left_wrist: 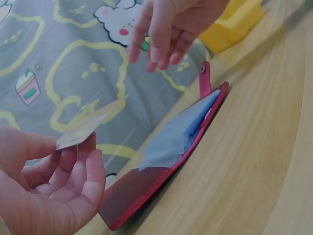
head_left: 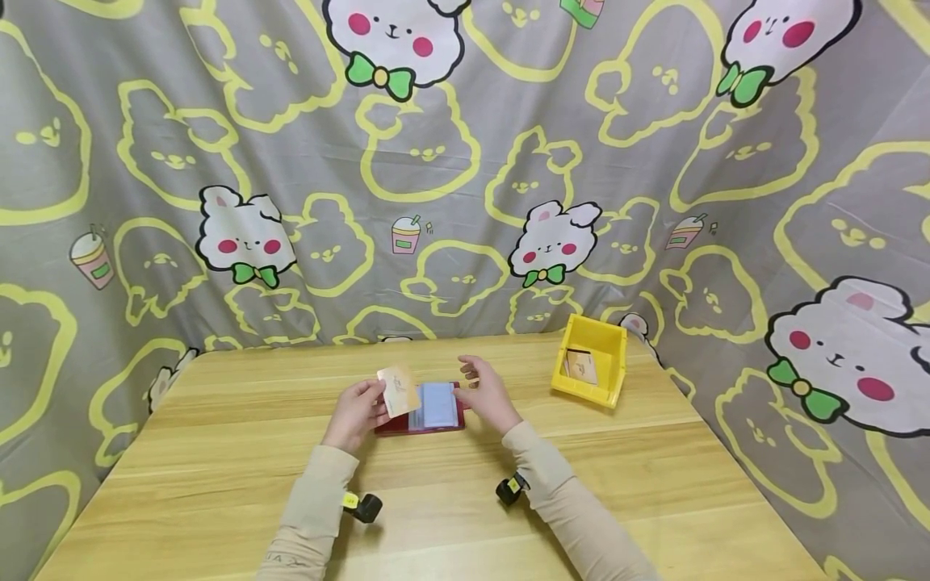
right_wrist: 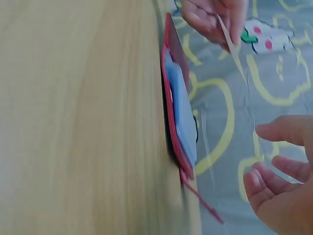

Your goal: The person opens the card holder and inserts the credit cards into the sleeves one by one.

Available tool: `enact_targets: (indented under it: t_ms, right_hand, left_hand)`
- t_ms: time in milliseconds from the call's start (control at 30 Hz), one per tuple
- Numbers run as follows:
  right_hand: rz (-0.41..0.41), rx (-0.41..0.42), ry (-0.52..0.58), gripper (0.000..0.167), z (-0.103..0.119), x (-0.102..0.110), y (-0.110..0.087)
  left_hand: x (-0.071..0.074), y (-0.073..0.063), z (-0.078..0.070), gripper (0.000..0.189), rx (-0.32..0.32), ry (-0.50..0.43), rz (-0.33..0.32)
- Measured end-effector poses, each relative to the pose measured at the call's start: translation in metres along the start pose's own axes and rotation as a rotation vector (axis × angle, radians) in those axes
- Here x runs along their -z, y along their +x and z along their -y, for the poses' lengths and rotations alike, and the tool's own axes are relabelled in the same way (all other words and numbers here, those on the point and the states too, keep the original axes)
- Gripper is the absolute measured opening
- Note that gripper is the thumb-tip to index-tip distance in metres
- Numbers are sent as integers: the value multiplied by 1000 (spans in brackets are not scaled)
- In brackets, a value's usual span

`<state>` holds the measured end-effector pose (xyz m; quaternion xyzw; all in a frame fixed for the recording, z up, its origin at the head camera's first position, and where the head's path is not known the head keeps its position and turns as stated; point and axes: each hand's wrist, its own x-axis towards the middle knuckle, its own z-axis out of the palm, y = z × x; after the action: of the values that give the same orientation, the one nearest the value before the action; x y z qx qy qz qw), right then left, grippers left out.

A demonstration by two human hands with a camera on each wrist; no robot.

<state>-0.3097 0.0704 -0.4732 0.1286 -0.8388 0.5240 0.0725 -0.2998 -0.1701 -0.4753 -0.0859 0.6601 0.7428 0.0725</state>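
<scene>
Between thumb and fingers, my left hand [head_left: 356, 414] pinches a pale orange-and-cream card [head_left: 398, 390], held above the left part of an open red card holder [head_left: 417, 429]. Clear bluish plastic sleeves [head_left: 439, 405] lie spread in the holder, and its strap with a snap [left_wrist: 204, 81] sticks out at the right end. My right hand [head_left: 488, 395] hovers by the holder's right side, fingers apart and loosely bent, with nothing in them. In the right wrist view the card [right_wrist: 232, 49] appears nearly edge-on, apart from the right hand [right_wrist: 288, 181].
A yellow plastic bin [head_left: 613, 379] stands at the back right of the wooden table [head_left: 240, 452], with cards [head_left: 581, 367] lying in it. Behind the table hangs a grey curtain [head_left: 465, 307] with cartoon animals. Each wrist wears a small black camera [head_left: 366, 508].
</scene>
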Motion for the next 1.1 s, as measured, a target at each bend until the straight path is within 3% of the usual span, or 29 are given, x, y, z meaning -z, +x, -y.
enact_targets:
  t_ms: [167,400,767,1100]
  right_hand:
    - [-37,-105,68,43,-13,10,6]
    - [-8,-195,8,28,-24,18,7]
    - [34,-217,49,24,-34,14,4]
    - [88,-248,41,26,-37,13,4]
  left_hand:
    - [-1,1,2,29,-4,47,7]
    - [-3,2,0,34,4,164,43]
    - [-5,12,7,28,19,322,18]
    - [-7,16,15,27,-16,357,-57]
